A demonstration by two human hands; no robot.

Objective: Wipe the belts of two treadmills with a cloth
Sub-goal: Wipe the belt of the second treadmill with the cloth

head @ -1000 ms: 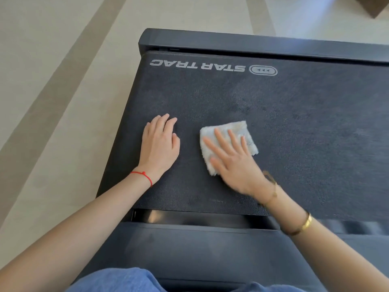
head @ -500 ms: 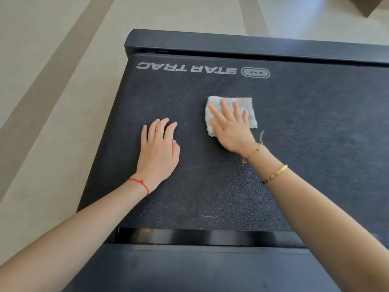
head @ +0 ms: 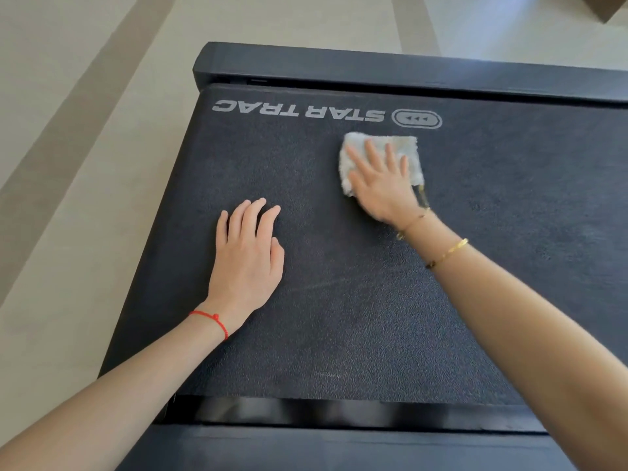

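Observation:
A dark textured treadmill belt [head: 356, 300] fills the middle of the head view, with a white "STAR TRAC" logo [head: 299, 112] printed near its far end. A small folded white cloth [head: 406, 144] lies on the belt just below the logo. My right hand [head: 380, 178] presses flat on the cloth with straight, spread fingers and covers most of it. My left hand [head: 246, 256] rests flat on the bare belt to the left and nearer to me, fingers straight, holding nothing.
A black end cap [head: 373, 68] closes the belt's far end. A black side rail [head: 339, 447] runs across the near edge. Pale tiled floor [head: 85, 164] with darker stripes lies to the left and beyond. A brown object's corner [head: 608, 6] shows at top right.
My right hand has slid the cloth away from me, from the middle of the belt up to just below the logo. My left hand has stayed in place.

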